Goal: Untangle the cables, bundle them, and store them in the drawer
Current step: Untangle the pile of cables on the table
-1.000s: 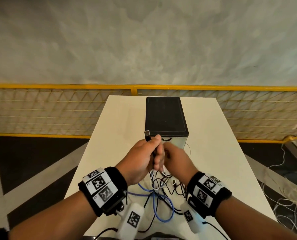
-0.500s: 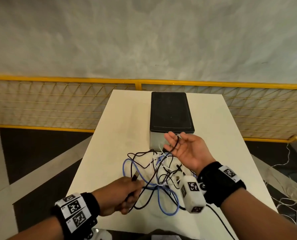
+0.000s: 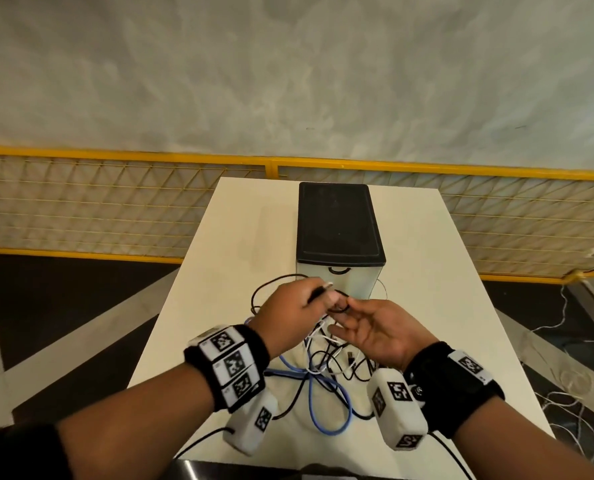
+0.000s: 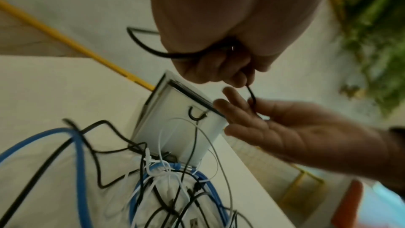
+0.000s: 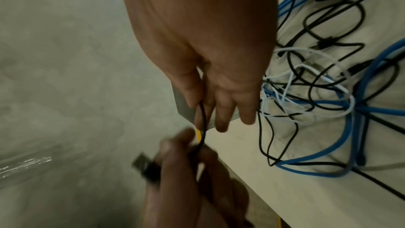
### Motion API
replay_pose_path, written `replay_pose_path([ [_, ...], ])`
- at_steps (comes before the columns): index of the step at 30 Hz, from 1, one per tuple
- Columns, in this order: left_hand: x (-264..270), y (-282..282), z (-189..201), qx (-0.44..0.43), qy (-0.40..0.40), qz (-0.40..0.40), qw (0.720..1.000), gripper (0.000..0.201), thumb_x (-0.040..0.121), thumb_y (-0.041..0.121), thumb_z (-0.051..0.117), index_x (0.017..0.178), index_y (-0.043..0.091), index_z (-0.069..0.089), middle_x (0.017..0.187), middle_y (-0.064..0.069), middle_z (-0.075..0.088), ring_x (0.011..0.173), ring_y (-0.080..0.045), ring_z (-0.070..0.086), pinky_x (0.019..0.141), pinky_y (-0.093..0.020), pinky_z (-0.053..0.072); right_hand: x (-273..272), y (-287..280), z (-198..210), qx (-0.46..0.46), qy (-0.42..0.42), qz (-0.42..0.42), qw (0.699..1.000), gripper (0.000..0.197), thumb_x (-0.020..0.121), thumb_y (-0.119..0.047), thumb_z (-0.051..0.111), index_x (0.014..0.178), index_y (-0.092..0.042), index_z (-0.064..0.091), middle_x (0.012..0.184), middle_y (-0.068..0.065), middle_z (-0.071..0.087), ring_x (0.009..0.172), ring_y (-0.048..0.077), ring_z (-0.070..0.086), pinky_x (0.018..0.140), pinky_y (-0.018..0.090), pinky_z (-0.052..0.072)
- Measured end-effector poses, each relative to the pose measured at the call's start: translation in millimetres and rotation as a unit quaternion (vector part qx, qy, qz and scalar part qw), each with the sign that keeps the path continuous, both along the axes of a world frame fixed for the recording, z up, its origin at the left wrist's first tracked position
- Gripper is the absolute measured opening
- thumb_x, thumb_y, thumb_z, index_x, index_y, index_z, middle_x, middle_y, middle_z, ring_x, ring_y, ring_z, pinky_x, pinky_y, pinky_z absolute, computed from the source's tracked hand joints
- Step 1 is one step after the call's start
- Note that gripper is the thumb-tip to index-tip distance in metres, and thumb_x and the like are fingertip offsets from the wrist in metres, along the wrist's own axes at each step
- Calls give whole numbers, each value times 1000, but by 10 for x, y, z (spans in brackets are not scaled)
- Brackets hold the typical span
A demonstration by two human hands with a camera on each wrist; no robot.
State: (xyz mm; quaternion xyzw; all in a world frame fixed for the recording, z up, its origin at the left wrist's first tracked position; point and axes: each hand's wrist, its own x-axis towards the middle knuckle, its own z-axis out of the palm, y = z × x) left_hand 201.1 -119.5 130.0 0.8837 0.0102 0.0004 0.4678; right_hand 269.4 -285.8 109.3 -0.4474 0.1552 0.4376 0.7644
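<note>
A tangle (image 3: 326,362) of black, white and blue cables lies on the white table (image 3: 240,254), in front of a small drawer unit (image 3: 338,223) with a black top and a shut front drawer (image 4: 175,127). My left hand (image 3: 299,306) grips a black cable (image 4: 143,47) just behind its plug (image 5: 144,164), held above the tangle. My right hand (image 3: 371,330) is palm up beside it with straight fingers (image 4: 232,100). The same black cable (image 5: 203,119) runs between those fingers. Both hands hover just in front of the drawer.
A thick blue cable (image 3: 330,410) loops toward the table's near edge. A yellow mesh fence (image 3: 115,202) runs behind the table. Thin white cables (image 3: 583,375) lie on the floor to the right. Bare tabletop lies on both sides of the drawer unit.
Half a second ago my left hand was low at the near left with the black cable. It has come back up to my right hand's fingers, which stay spread palm up.
</note>
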Motion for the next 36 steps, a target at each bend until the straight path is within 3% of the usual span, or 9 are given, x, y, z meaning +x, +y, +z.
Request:
replay_pose_path([
  [4, 71, -142, -130, 75, 25, -18, 997, 18, 79, 47, 64, 81, 31, 56, 78, 10, 64, 77, -11, 63, 70, -33, 53, -78, -47, -79, 5, -8, 31, 999, 24, 85, -3, 51, 101, -1, 68, 96, 15, 74, 83, 25, 66, 97, 46, 47],
  [7, 10, -171, -234, 117, 25, -28, 992, 17, 80, 42, 67, 90, 30, 63, 83, 6, 68, 82, -16, 64, 71, -31, 51, -94, -36, -94, 33, 24, 16, 999, 21, 81, -11, 54, 99, -4, 62, 88, 16, 71, 72, 27, 61, 83, 41, 47],
  [10, -229, -205, -319, 112, 28, -128, 985, 20, 92, 40, 60, 92, 21, 68, 82, 3, 68, 75, -10, 59, 65, -28, 40, -34, -17, -27, 27, 23, 26, 999, 18, 93, -18, 46, 81, -11, 58, 108, 18, 70, 95, 30, 68, 79, 39, 46],
  [14, -591, -10, -433, 152, 158, -241, 946, 26, 97, 43, 52, 85, 22, 62, 83, 0, 65, 76, -15, 57, 66, -29, 38, -24, -30, -29, -9, 27, 53, 998, 35, 103, -25, 36, 80, -13, 59, 115, 16, 72, 107, 26, 69, 99, 46, 43],
  [18, -935, 213, -453, 193, 219, -340, 894, 31, 98, 44, 47, 98, 18, 64, 98, -8, 69, 94, -23, 61, 78, -32, 42, -146, 36, -135, -50, 51, 25, 997, 29, 103, -20, 39, 85, -11, 60, 98, 15, 76, 91, 28, 73, 93, 46, 47],
  [25, -1133, 434, -464, 168, 273, -350, 880, 32, 98, 44, 44, 103, 18, 62, 104, -8, 68, 97, -23, 62, 85, -32, 45, -236, 218, -234, -86, 52, 1, 995, 30, 105, -22, 40, 104, -5, 64, 92, 14, 77, 93, 27, 70, 75, 42, 55],
  [29, -1343, 530, -609, 152, 347, -306, 873, 46, 91, 64, 46, 125, 37, 63, 140, 6, 57, 132, -13, 48, 113, -23, 27, 89, 34, -213, -73, 43, -96, 992, 23, 104, -18, 41, 107, -6, 60, 77, 11, 76, 69, 22, 75, 54, 32, 60],
  [32, -1468, 664, -648, 105, 347, -293, 885, 28, 99, 47, 45, 101, 72, 57, 126, 18, 64, 124, -4, 54, 105, -14, 32, 291, -174, -72, -72, 18, -84, 994, 22, 105, -15, 38, 96, -11, 57, 80, 11, 76, 75, 25, 76, 58, 40, 62],
  [36, -1375, 702, -487, 44, 305, -192, 932, 37, 98, 48, 50, 131, 62, 45, 111, 31, 62, 100, 14, 53, 98, -11, 37, 132, -168, -60, -76, -9, -33, 997, 21, 106, -16, 35, 92, -15, 52, 86, 17, 76, 82, 30, 76, 63, 43, 62],
])
